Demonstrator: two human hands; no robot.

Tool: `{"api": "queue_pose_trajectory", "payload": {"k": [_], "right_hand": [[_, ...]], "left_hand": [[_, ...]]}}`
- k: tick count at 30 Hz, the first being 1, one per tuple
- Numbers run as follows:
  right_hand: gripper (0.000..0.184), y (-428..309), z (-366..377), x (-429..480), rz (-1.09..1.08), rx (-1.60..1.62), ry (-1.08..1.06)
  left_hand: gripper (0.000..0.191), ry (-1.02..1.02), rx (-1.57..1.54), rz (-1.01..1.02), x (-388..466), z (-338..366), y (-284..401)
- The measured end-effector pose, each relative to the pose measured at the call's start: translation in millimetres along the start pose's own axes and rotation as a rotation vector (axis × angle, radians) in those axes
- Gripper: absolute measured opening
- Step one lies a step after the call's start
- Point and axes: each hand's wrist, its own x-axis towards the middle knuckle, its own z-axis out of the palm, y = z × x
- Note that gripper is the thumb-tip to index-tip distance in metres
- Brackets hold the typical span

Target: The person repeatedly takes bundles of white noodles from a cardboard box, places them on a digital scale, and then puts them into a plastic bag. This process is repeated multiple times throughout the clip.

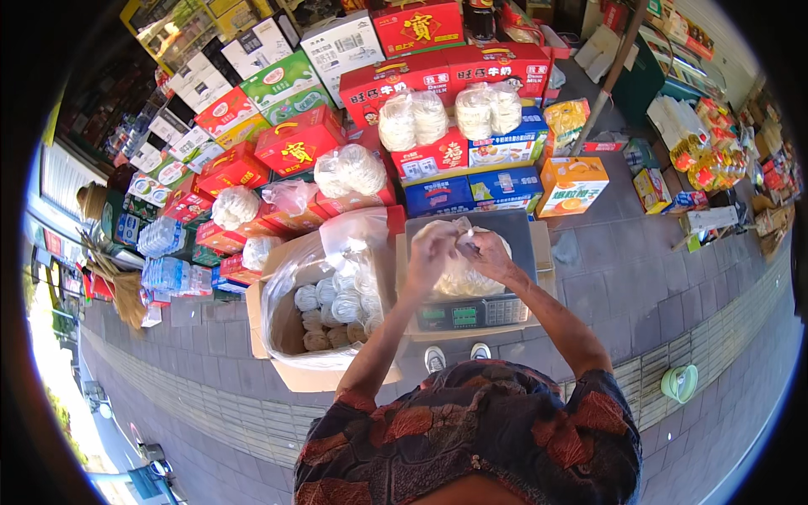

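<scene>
A clear plastic bag of pale noodles (467,278) rests on a digital scale (524,221) in front of me. My right hand (492,255) pinches the gathered neck of this bag. Blurred by motion, my left hand (431,252) is at the same bunched plastic, its fingers curled around part of it; the exact grip is hard to make out. Left of the scale stands an open cardboard box (257,319) with a clear liner (278,297). Coiled noodle bundles (346,306), whitish on top and brownish near the front, lie inside.
Bagged noodles (413,120) sit on stacked drink cartons (435,148) beyond the scale, with another bag (350,170) on red cartons. An orange carton (571,186) stands near a metal pole (609,79). Shrink-wrapped bottles (170,274) are at left; a green bucket (680,384) is at right.
</scene>
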Motion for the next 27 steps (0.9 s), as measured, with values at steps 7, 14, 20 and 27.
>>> {"api": "queue_pose_trajectory", "payload": {"k": [7, 14, 20, 27], "right_hand": [[0.01, 6.9, -1.8, -1.0, 0.086, 0.079, 0.062], [0.015, -6.4, -6.5, -1.5, 0.203, 0.026, 0.102], [0.016, -48.1, 4.6, -5.8, 0.266, 0.335, 0.28], [0.018, -45.8, 22.8, 24.2, 0.114, 0.48, 0.26]], "left_hand": [[0.016, -0.037, 0.018, -0.142, -2.5, -1.0, -17.5], [0.003, -0.079, 0.044, -0.164, 9.1, -1.9, -15.6], [0.004, 0.048, 0.025, -0.239, 5.2, -2.8, -20.6], [0.009, -0.008, 0.167, 0.1, 12.9, 3.5, -57.3]]}}
